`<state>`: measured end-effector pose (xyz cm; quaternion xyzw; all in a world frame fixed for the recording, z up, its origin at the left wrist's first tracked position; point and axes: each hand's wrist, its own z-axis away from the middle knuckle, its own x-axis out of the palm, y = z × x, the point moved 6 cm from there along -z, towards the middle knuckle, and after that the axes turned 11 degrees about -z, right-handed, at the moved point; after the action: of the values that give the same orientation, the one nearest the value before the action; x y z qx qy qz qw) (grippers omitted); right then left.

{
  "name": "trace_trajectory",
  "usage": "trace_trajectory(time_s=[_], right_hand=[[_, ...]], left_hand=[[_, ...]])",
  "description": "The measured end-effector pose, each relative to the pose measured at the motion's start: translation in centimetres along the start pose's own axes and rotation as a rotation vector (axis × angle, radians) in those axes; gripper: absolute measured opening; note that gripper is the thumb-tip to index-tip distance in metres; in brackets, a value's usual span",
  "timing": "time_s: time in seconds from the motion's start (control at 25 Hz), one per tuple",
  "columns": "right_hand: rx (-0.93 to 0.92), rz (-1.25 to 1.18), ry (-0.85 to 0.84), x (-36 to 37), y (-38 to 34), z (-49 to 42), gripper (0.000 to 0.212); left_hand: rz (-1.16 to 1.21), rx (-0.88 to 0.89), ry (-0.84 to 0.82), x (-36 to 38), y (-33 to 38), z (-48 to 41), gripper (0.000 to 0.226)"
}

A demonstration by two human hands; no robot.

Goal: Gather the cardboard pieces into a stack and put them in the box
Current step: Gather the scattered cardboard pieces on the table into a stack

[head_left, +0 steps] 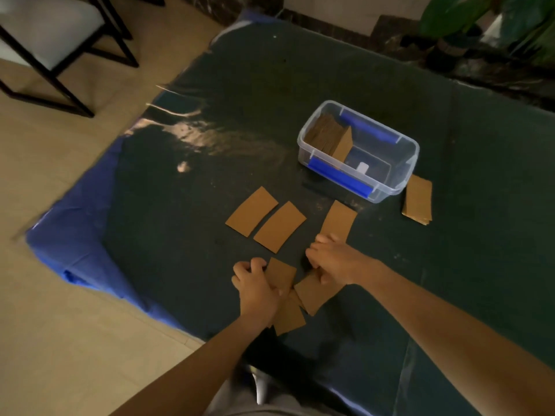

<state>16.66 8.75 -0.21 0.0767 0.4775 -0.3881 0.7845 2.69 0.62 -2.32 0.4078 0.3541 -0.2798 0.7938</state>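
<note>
Brown cardboard pieces lie on a dark sheet. My left hand (256, 283) grips a small stack of cardboard pieces (282, 276) near the front. My right hand (332, 261) presses on another piece (315, 292) beside it, fingers curled, and touches the near end of a long piece (339, 219). Two more pieces (252, 211) (280, 226) lie side by side to the left. A small pile (418, 199) rests right of the clear plastic box (408, 163), which holds a stack of cardboard (329, 136) standing at its left end.
The dark sheet (210, 190) covers a blue-edged surface low on a tan floor (75, 175). A black-framed chair (54, 40) stands at the far left. Potted plants (456, 22) stand beyond the far edge. The box has blue latches (336, 175).
</note>
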Motion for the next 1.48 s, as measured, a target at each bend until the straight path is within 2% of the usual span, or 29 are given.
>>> trace_trajectory(time_s=[0.08,0.16,0.28,0.4,0.44,0.52,0.56,0.6,0.68,0.76,0.84,0.96,1.08,1.12,1.2,1.28,1.4,1.48], right_hand=[[-0.004,-0.031,-0.026,0.9,0.2,-0.4,0.043],[0.01,-0.004,-0.065,1.5,0.5,-0.3,0.045],[0.044,-0.081,-0.1,2.2,0.8,0.9,0.028],[0.181,-0.477,-0.061,1.9,2.2,3.1,0.019],[0.271,-0.696,0.011,1.3,3.1,3.8,0.019],[0.515,-1.1,0.298,-0.2,6.2,4.3,0.023],[0.652,-1.208,0.445,-0.5,7.8,4.2,0.026],[0.806,-1.202,0.53,-0.4,9.2,3.8,0.028],[1.101,-1.074,0.536,0.0,10.3,2.9,0.03],[1.275,-1.115,0.564,0.8,9.9,1.9,0.053],[1.303,-1.192,0.616,0.8,9.1,1.4,0.064],[1.282,-1.344,0.698,0.7,9.0,1.0,0.063],[1.111,-1.472,0.877,-0.2,8.2,1.6,0.04],[1.028,-1.516,0.884,-0.5,7.3,1.4,0.033],[0.897,-1.604,0.773,-0.6,4.9,-0.1,0.025],[0.896,-1.486,0.668,-0.3,2.9,-1.5,0.027],[1.07,-1.058,0.648,0.3,1.4,-1.5,0.049],[1.067,-1.071,0.682,0.6,0.5,-1.7,0.063]], left_hand=[[0.121,-0.071,-0.063,-0.1,-0.7,-0.6,0.061],[0.138,-0.032,-0.131,-0.4,-0.6,-1.0,0.054],[-0.136,0.153,-0.124,-2.5,1.4,-3.9,0.049],[-0.498,0.305,-0.01,-6.1,5.5,-9.9,0.037],[-0.567,0.33,-0.003,-6.9,6.6,-11.7,0.037],[-0.631,0.314,-0.076,-7.0,7.5,-14.3,0.044],[-0.623,0.284,-0.128,-6.6,7.4,-14.9,0.048],[-0.585,0.247,-0.164,-6.3,7.2,-15.1,0.049],[-0.48,0.18,-0.178,-5.7,6.7,-15.1,0.053],[-0.429,0.134,-0.148,-5.4,6.1,-14.7,0.059],[-0.297,0.098,-0.129,-5.1,5.8,-14.0,0.059],[-0.07,0.147,-0.156,-4.4,6.2,-13.2,0.064],[0.069,0.074,-0.161,-3.7,5.8,-12.6,0.08],[0.098,0.045,-0.166,-3.4,5.6,-12.5,0.082],[0.111,0.024,-0.187,-2.7,5.5,-12.2,0.078],[0.125,-0.003,-0.189,-2.4,5.5,-12.0,0.065],[0.171,-0.065,-0.152,-2.1,5.5,-11.5,0.05],[0.169,-0.067,-0.128,-1.7,5.8,-11.0,0.051]])
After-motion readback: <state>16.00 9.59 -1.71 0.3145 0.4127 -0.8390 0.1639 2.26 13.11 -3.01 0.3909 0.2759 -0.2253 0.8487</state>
